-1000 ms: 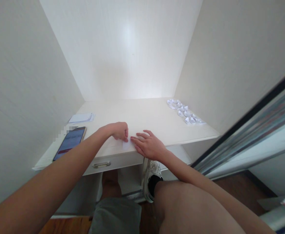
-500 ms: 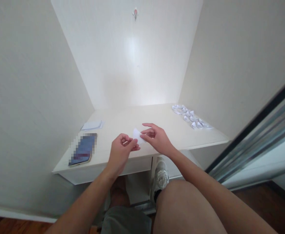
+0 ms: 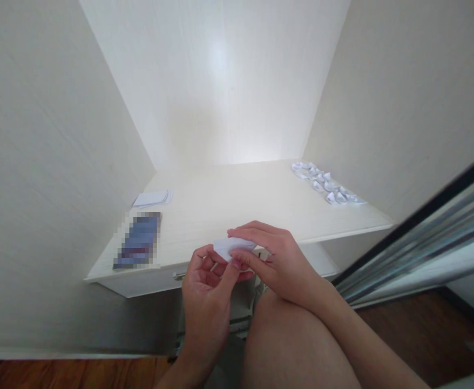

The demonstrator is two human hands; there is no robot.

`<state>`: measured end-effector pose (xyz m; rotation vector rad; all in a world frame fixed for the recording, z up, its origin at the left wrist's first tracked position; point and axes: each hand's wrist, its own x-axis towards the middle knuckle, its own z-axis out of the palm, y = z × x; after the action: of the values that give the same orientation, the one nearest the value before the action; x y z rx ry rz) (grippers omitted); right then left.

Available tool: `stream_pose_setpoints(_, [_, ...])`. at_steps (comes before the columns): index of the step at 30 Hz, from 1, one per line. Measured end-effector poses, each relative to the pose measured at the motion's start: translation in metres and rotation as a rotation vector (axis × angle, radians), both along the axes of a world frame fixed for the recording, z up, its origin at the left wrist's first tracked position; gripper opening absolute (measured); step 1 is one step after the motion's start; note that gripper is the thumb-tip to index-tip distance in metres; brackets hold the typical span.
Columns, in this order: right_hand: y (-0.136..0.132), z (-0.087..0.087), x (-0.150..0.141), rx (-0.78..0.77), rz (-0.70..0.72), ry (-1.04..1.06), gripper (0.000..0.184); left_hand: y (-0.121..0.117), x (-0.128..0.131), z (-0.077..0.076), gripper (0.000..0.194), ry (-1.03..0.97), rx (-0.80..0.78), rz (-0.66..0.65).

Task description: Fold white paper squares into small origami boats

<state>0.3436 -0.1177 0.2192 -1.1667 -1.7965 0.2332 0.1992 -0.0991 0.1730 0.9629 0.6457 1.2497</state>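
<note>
Between the fingers, here's a small white paper, pinched by the left hand and the right hand together, thumbs close at its lower edge, right by the near edge of the white surface. Out left lies a blurred phone, sheets of paper just behind it, and over on the right, little crumpled-looking white papers cluster beside the wall.
</note>
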Motion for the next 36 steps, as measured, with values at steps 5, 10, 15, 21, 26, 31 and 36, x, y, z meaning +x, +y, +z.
stream_pose_setpoints(5, [0.008, -0.008, -0.002, 0.075, -0.017, 0.055, 0.026, 0.01, -0.002, 0.004, 0.03, -0.021, 0.013, 0.038])
stream_pose_setpoints(10, [0.008, -0.011, -0.006, 0.123, -0.046, 0.177, 0.016, 0.016, -0.005, 0.007, 0.044, -0.013, 0.112, 0.024])
stream_pose_setpoints(15, [0.004, -0.022, -0.008, -0.03, -0.106, 0.419, 0.015, 0.021, -0.01, 0.01, 0.037, 0.188, 0.314, 0.019])
stream_pose_setpoints(21, [0.003, -0.025, -0.01, -0.237, -0.024, 0.723, 0.036, 0.03, -0.018, 0.015, 0.032, 0.372, 0.427, -0.073])
stream_pose_setpoints(26, [0.005, -0.022, -0.01, -0.306, -0.001, 0.767, 0.036, 0.035, -0.025, 0.013, 0.031, 0.523, 0.568, -0.084])
stream_pose_setpoints(31, [0.006, -0.025, -0.008, -0.328, 0.081, 0.888, 0.034, 0.032, -0.024, 0.017, 0.025, 0.52, 0.567, 0.045])
stream_pose_setpoints(36, [0.004, -0.025, -0.005, -0.365, 0.22, 0.925, 0.016, 0.03, -0.021, 0.022, 0.026, 0.431, 0.418, 0.039])
